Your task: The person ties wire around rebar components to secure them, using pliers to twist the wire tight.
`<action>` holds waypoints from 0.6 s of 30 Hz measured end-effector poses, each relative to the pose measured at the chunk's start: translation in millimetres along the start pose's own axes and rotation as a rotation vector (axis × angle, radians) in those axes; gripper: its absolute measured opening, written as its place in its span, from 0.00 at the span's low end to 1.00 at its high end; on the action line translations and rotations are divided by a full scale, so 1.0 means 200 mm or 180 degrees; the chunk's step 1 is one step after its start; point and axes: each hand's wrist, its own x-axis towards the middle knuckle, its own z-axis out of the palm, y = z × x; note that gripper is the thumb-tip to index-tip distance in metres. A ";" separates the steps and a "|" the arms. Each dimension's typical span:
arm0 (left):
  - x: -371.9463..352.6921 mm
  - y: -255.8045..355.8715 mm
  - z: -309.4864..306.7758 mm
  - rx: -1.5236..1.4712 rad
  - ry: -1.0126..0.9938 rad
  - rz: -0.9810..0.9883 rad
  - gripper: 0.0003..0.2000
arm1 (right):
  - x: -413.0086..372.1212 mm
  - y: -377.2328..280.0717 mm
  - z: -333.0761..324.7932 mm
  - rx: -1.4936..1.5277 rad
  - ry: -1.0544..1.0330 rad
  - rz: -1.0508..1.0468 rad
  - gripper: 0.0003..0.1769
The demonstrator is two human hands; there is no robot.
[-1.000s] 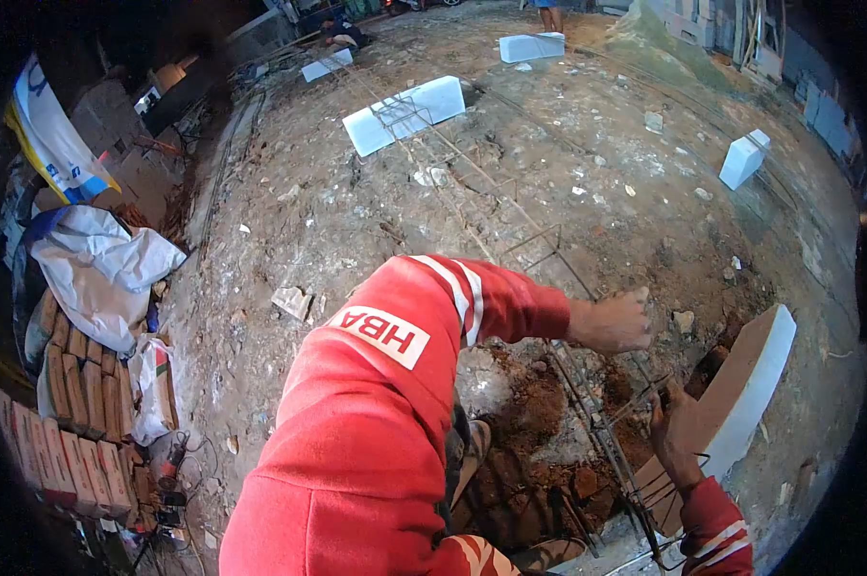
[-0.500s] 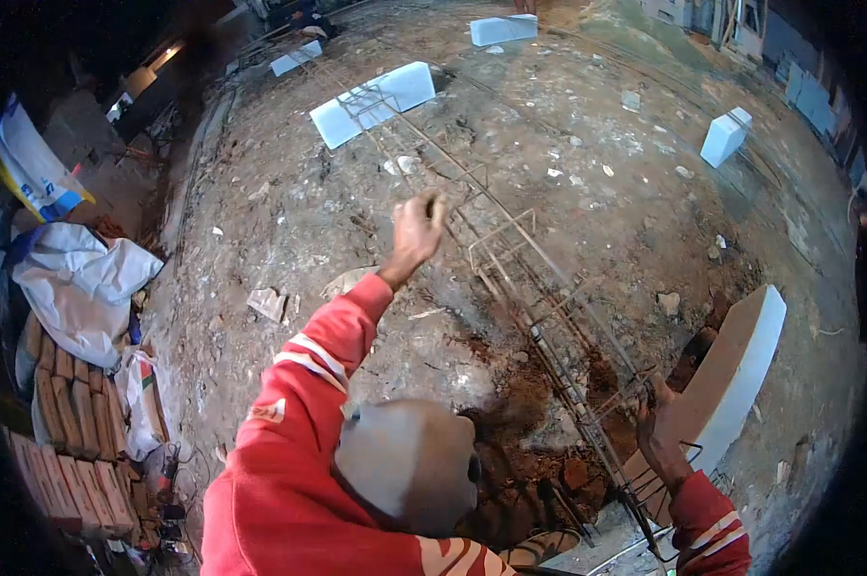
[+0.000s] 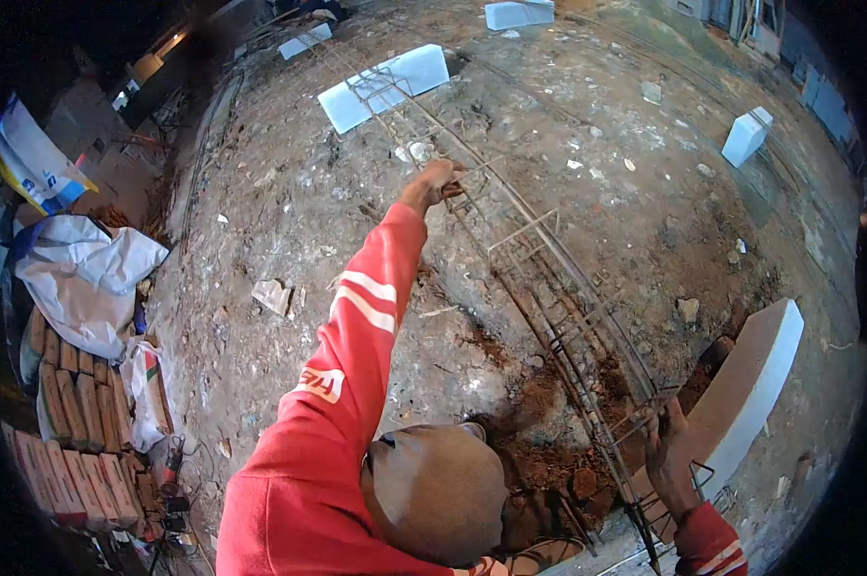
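A long cage of thin steel bars with rectangular ties (image 3: 558, 331) runs diagonally from the far white block down to the lower right. My left hand (image 3: 440, 180), arm stretched out, has its fingers closed on the cage's left bar. Near the close end, my right hand (image 3: 665, 451) is closed at a tie on the cage's right side; its fingertips are partly hidden. Beneath the close end lies dug, reddish soil (image 3: 529, 461). Between my red sleeves is a rounded grey-brown shape (image 3: 438, 494) that I cannot make out clearly.
A long white-faced block (image 3: 740, 394) lies beside my right hand. Another white block (image 3: 385, 86) is under the far part of the cage. Smaller white blocks (image 3: 746, 136) stand farther off. At left are a white sack (image 3: 88, 278) and stacked bricks (image 3: 78, 403).
My left hand has moved forward and right onto the cage bar and closed on it. My right hand stays at the close end. The view has shifted slightly.
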 end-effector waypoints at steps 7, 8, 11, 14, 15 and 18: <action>0.40 -0.22 -0.05 0.0259 0.1012 -0.0180 0.11 | 0.04 0.09 -0.06 -0.0532 -0.0357 -0.0501 0.18; 0.40 -0.23 -0.09 0.0351 0.1304 -0.0146 0.11 | 0.07 0.11 -0.09 -0.0884 -0.0306 -0.0790 0.20; 0.17 -0.13 -0.02 -0.0274 0.2168 -0.0094 0.13 | 0.15 0.19 -0.17 -0.1375 -0.0238 -0.1423 0.21; 0.10 -0.09 -0.03 0.0095 0.1845 -0.0242 0.14 | 0.09 0.19 -0.12 -0.0478 -0.0420 -0.0695 0.21; 0.09 -0.07 -0.02 -0.0169 0.1865 -0.0380 0.15 | 0.08 0.17 -0.10 -0.0480 -0.0410 -0.0699 0.21; 0.17 -0.14 -0.01 -0.0162 0.2022 -0.0404 0.17 | 0.07 0.17 -0.08 -0.0315 0.0195 0.0305 0.22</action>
